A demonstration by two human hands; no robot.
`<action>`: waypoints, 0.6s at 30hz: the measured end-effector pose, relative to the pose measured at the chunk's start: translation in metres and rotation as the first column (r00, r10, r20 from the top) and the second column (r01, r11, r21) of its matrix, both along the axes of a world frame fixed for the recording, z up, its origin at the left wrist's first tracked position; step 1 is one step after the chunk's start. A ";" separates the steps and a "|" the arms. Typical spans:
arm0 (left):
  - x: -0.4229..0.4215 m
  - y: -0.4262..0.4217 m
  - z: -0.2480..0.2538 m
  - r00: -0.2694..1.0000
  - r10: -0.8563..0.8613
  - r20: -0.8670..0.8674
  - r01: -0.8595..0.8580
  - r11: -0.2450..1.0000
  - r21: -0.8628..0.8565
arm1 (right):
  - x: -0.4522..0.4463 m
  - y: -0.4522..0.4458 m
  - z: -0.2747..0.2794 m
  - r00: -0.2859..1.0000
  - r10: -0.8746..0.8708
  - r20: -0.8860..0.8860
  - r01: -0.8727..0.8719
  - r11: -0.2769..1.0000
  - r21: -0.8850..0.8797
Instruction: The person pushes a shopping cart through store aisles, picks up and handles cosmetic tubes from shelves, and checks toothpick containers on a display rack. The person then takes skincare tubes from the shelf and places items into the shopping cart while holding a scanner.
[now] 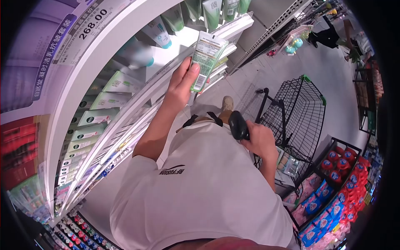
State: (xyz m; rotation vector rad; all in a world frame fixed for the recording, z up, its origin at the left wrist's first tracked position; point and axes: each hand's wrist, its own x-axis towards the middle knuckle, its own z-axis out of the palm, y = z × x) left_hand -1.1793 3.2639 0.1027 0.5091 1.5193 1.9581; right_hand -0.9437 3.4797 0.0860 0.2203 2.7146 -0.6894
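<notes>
My left hand (181, 83) is closed around a green squeeze tube (209, 56), held upright in front of the shelf. The tube's back faces me, with printed text and a white barcode near its lower end. Lower and to the right, my right hand (261, 141) grips a black handheld barcode scanner (238, 126) by its handle. The scanner's rounded head points up and is apart from the tube. Its handle is mostly hidden by my fingers. More tubes stand on the lit shelf behind my left hand, among them a white and blue tube (157, 34).
Along the left runs a white shelf unit with boxed products (102, 102) and a price sign (93, 23). A black wire shopping cart (302, 112) stands to the right. Nearer me on that side is a display of red bottles (352, 189). Another person (327, 37) is farther back.
</notes>
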 end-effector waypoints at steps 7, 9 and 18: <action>0.010 -0.026 -0.024 0.983 -0.148 0.109 0.154 0.987 -0.044 | 0.028 -0.053 0.048 0.886 -0.147 -0.440 -0.197 0.740 -0.643; 0.012 -0.031 -0.028 0.977 -0.184 0.108 0.189 0.982 -0.030 | 0.041 -0.072 0.053 0.824 -0.259 -0.504 -0.157 0.750 -0.643; 0.027 -0.024 -0.022 0.965 -0.244 0.097 0.245 0.969 -0.007 | 0.073 -0.086 0.054 0.825 -0.396 -0.403 0.016 0.730 -0.683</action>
